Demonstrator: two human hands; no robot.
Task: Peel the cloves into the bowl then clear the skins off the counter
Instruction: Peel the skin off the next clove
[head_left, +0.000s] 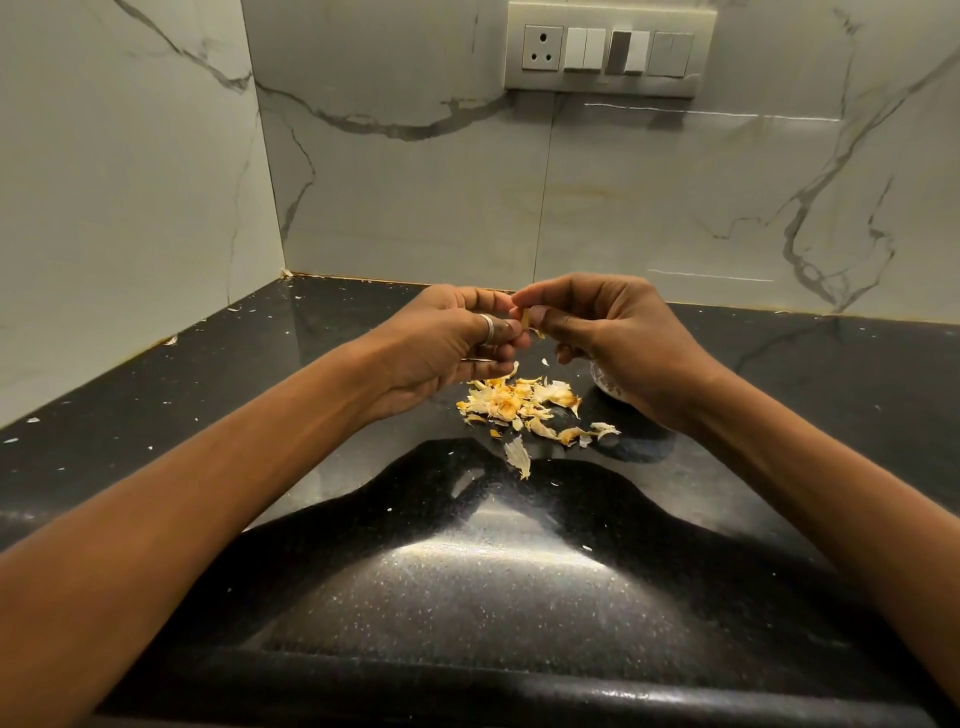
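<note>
Above the pile (519, 402) of skins, the left hand (447, 338) and right hand (618, 332) both pinch one clove (525, 318). A slip would likely drop it into the pile, not the bowl (602, 382), which sits mostly hidden just right of the pile. Torn flakes may scatter over the counter (467, 597).

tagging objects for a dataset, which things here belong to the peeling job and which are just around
Job: clove pinched by left hand and right hand; skins pile; bowl, mostly hidden; counter.
Just there: switch panel; marble wall.
</note>
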